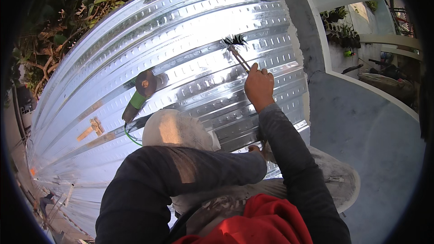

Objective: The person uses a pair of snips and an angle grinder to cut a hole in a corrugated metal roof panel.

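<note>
My right hand point(259, 86) is closed round the handles of a pair of pincers point(239, 58) with two long, slim, rust-brown arms. The head of the pincers meets a dark, ragged, spiky patch point(235, 40) on the shiny ribbed metal sheet point(194, 70). Whether that patch is a torn hole or loose pieces is hard to tell. My left arm lies bent across my legs. Only part of my left hand point(256, 149) shows beside my right forearm, and its fingers are mostly hidden.
A green and black angle grinder point(135, 101) with a brown disc lies on the sheet, its green cable point(132, 140) running toward my knee. A hammer point(94, 128) rests farther left. The sheet ends at a rough concrete edge point(298, 58) beside a grey wall point(361, 135). Plants point(58, 22) border the far left.
</note>
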Tool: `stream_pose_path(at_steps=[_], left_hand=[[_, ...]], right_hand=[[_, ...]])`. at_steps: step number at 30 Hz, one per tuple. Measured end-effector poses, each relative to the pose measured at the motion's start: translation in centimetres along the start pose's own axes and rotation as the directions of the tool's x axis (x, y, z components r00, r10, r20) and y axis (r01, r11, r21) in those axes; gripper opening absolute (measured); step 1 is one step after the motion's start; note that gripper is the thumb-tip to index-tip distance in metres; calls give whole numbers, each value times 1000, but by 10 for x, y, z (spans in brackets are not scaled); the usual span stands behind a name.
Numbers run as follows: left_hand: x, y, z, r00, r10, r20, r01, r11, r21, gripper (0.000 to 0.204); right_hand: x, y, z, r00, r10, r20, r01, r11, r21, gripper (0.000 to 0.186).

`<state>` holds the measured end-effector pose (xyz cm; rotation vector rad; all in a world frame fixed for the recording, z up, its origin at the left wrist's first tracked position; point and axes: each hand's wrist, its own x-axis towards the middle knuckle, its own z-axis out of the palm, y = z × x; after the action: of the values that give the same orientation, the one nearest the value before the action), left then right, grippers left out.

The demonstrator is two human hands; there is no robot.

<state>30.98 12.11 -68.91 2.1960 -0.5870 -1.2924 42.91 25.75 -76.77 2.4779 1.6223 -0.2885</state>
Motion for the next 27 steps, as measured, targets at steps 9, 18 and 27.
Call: stream_pose_path(at_steps=[9, 18, 27], left_hand=[[-73, -9, -20, 997, 74, -32, -73, 997, 29, 42], [-84, -7, -17, 993, 39, -107, -40, 999, -3, 44], [-73, -3, -11, 989, -43, -143, 36, 998, -49, 51]], right_hand=[[3, 31, 52, 982, -58, -182, 60, 998, 10, 40], [56, 23, 56, 940, -92, -328, 115, 992, 50, 35], [90, 45, 20, 962, -256, -91, 256, 967, -8, 19]])
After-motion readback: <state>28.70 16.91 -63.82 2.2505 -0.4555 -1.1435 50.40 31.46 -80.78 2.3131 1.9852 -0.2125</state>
